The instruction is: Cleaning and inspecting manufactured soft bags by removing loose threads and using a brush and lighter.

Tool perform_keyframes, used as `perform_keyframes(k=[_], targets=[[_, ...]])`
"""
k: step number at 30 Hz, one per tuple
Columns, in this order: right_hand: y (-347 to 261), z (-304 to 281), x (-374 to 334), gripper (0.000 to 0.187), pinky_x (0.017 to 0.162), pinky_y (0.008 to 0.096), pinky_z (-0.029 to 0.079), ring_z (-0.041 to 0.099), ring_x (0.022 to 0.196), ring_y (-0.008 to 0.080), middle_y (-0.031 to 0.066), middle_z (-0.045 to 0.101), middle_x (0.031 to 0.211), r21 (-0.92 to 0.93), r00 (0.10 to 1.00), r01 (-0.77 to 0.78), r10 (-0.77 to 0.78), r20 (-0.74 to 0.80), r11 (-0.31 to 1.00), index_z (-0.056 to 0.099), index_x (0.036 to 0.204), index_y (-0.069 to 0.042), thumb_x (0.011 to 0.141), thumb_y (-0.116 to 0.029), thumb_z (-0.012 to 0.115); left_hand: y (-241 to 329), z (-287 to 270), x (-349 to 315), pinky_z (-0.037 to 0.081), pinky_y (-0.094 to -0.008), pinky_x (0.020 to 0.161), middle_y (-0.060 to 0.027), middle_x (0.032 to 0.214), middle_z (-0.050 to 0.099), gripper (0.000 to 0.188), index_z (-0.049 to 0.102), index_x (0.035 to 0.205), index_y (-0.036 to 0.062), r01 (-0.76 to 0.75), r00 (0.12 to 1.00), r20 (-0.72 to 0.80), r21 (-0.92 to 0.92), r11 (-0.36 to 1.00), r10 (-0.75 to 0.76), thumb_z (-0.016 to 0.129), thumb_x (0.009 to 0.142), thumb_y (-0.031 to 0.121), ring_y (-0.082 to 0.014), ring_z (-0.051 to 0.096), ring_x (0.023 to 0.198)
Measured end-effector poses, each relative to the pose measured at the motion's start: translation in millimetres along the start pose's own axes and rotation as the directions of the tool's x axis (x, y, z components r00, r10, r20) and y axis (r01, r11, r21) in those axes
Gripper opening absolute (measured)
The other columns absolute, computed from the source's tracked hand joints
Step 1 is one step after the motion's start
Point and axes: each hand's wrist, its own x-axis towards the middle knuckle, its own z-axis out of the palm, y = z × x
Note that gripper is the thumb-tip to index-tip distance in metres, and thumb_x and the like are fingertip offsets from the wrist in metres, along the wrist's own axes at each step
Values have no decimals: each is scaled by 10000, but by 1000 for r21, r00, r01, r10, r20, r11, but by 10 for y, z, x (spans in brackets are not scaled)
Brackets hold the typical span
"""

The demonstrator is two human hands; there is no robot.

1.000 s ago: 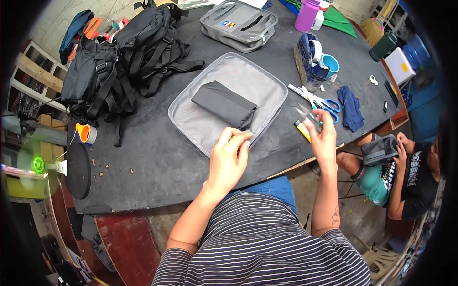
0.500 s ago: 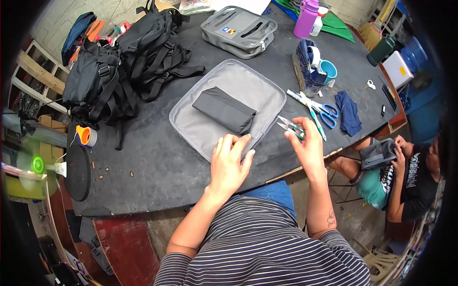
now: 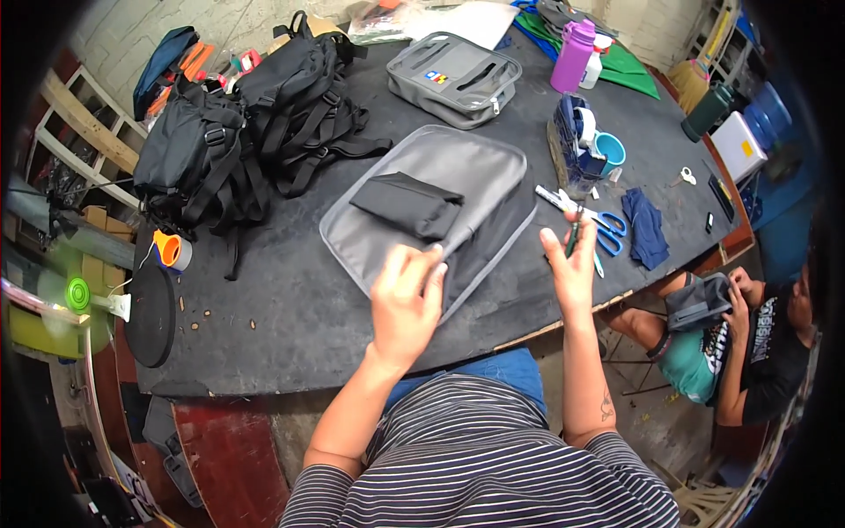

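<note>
A grey fabric case (image 3: 475, 163) with piped edges lies before me on the table, its near right side wall raised. On it rests a folded black cloth bundle (image 3: 405, 204). My left hand (image 3: 405, 295) is closed in a pinch on the case's fabric, by the bundle's near end; the fingertips are slightly blurred. Held in my right hand (image 3: 572, 260), beside the case's right edge, is a pair of thread snips (image 3: 573, 236), mostly hidden by the fingers. Blue-handled scissors (image 3: 609, 231) and a white marker (image 3: 553, 196) lie just beyond that hand.
Black strapped bags (image 3: 198, 145) fill the left of the black table (image 3: 264, 352). A finished-looking grey case (image 3: 453, 79), a purple bottle (image 3: 574, 57) and a tape dispenser (image 3: 572, 145) stand farther back. Dark blue cloth (image 3: 645, 227) lies right. A seated person (image 3: 748, 334) handles a grey pouch.
My left hand has taken hold of the case's fabric and lifted it, tilting the side wall into view. My right hand has turned the snips upward, away from the case edge.
</note>
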Motion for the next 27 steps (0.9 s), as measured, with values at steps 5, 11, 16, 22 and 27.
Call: perform_keyframes(k=[5, 11, 16, 22, 27], targets=[[-687, 102, -41, 803, 782, 242, 376, 367, 819, 91, -19, 360, 980, 332, 992, 36, -74, 103, 943, 358, 1334, -71, 710, -263, 825, 311, -357, 267, 381, -188, 560, -7, 811, 507, 219, 670, 1004, -25, 154, 983, -43, -312, 938, -176, 691, 788, -60, -56, 421, 636], [-867, 469, 81, 833, 888, 338, 418, 441, 1088, 205, 105, 366, 1308, 106, 932, 287, -303, 197, 952, 300, 1367, -50, 688, -144, 773, 138, -435, 375, 400, -160, 623, 40, 807, 524, 192, 636, 1027, -40, 450, 892, 299, -513, 731, -339, 669, 852, 34, -24, 442, 686], [-822, 438, -22, 846, 918, 360, 403, 424, 1108, 243, 128, 375, 1240, 94, 964, 189, -203, 174, 978, 307, 1378, -59, 688, -151, 788, 168, -617, 520, 426, -168, 716, 13, 929, 571, 334, 609, 1201, 8, 361, 917, 328, -436, 824, -228, 629, 867, 10, -30, 487, 784], [-1302, 346, -96, 740, 833, 360, 436, 471, 980, 277, 168, 405, 1116, -297, 831, 555, -507, 227, 777, 386, 1420, -65, 767, -63, 735, 347, -516, 543, 468, -244, 609, -97, 787, 621, 121, 655, 943, -30, 115, 981, 162, -44, 992, -107, 633, 827, -2, -109, 574, 666], [-1367, 500, -96, 366, 625, 368, 479, 576, 684, 277, 115, 522, 937, -239, 795, 601, -539, 277, 763, 614, 1105, -40, 747, -36, 694, 341, -431, 536, 452, -337, 610, -151, 743, 570, 52, 535, 854, -6, 111, 990, 73, 148, 983, -123, 562, 876, 33, -256, 575, 652]])
